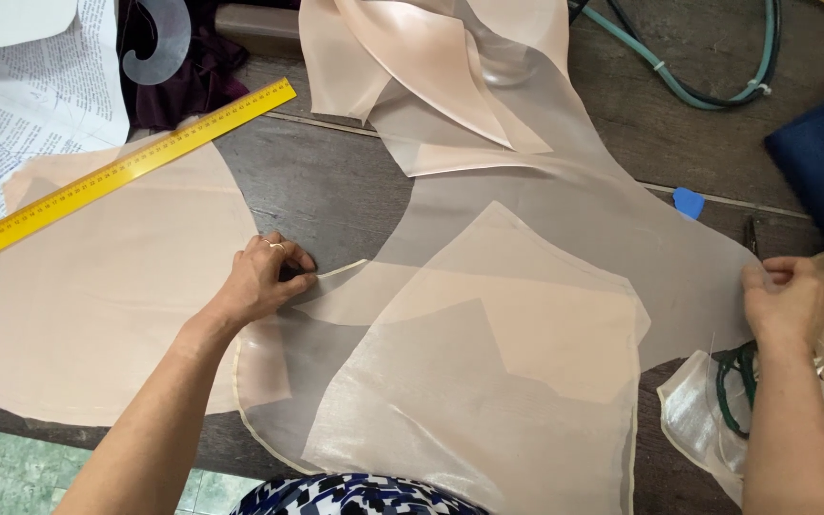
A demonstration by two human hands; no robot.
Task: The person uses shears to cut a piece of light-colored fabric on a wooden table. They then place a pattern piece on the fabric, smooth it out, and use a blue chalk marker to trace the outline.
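Two hands (264,277), one yellow ruler (121,172), one blue chalk (688,202).

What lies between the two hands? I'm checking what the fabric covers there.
In the head view, sheer peach fabric spans from the left hand to the right hand, with overlapping layers on the dark wooden table.

A dark grey wooden desk (336,181) carries the work. Sheer peach fabric pieces (488,315) lie spread flat across its middle and left, overlapping one another, with a glossier peach length (431,67) folded at the far edge. A yellow ruler (126,172) lies slanted over the left piece. Printed paper (40,95) and a clear curve template (159,38) sit at the far left, a blue chalk piece (688,202) right of centre, teal cables (698,86) at the far right, and dark blue cloth (817,162) at the right edge.
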